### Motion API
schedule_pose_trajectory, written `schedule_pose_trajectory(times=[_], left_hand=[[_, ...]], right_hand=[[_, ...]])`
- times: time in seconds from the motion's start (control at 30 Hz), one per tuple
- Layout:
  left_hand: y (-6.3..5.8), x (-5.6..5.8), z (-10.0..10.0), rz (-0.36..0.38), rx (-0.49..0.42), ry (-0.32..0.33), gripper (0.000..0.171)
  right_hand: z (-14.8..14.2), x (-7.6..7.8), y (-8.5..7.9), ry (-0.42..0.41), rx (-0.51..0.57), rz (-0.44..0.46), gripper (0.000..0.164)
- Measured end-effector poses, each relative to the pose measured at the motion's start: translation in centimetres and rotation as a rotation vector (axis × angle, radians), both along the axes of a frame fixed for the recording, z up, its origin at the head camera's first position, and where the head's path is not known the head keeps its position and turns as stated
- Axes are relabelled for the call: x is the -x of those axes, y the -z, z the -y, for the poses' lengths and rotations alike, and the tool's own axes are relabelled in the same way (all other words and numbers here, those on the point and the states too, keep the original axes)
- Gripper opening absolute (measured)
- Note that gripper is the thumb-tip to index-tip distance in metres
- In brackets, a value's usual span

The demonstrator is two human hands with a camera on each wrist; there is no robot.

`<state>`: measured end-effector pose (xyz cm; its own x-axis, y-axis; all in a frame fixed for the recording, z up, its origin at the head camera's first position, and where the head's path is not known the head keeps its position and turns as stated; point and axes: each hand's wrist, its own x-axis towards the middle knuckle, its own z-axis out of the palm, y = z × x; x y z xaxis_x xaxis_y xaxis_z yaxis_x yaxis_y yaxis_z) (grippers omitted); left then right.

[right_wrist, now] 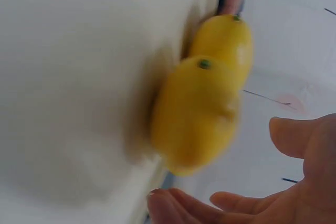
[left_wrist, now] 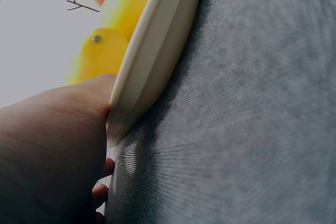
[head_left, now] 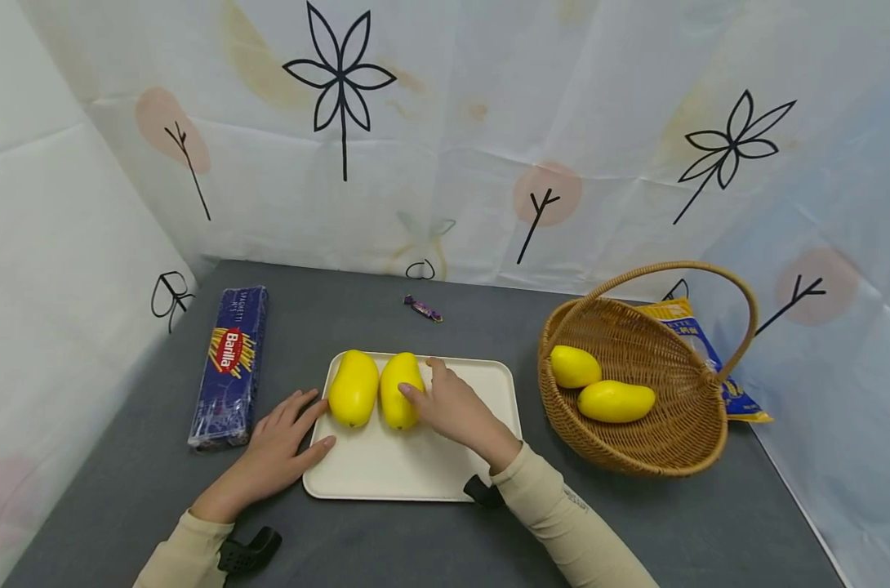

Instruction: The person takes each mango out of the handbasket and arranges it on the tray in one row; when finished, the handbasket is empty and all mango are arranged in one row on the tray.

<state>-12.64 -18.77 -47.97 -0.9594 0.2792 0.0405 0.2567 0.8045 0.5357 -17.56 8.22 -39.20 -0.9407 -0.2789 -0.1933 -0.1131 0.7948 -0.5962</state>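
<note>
Two yellow mangoes lie side by side at the far left of a cream tray [head_left: 416, 469]: a left mango [head_left: 353, 388] and a right mango [head_left: 397, 384]. My right hand [head_left: 463, 408] is over the tray beside the right mango. In the right wrist view its thumb and fingers are spread, with a gap between them and the nearer mango [right_wrist: 194, 114]. My left hand [head_left: 279, 445] rests at the tray's left edge with fingers extended, the thumb reaching over the rim. In the left wrist view, the wrist hides most of that hand.
A wicker basket [head_left: 665, 441] with two more mangoes [head_left: 616, 401] stands at the right, in front of a blue and yellow bag [head_left: 742, 400]. A blue Barilla spaghetti pack [head_left: 228, 367] lies at the left. Beyond the tray is a purple wrapped candy [head_left: 422, 309].
</note>
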Motion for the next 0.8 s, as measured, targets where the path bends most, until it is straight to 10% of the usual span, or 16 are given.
schedule_pose_trajectory(times=[0.47, 0.8], left_hand=[[0.0, 0.1, 0.2, 0.008, -0.011, 0.004, 0.064], [0.2, 0.2, 0.0, 0.002, -0.01, 0.007, 0.065]], right_hand=[[-10.4, -6.3, -11.3, -0.053, -0.311, -0.088, 0.06], [-16.3, -3.5, -13.6, -0.132, -0.405, -0.096, 0.057]])
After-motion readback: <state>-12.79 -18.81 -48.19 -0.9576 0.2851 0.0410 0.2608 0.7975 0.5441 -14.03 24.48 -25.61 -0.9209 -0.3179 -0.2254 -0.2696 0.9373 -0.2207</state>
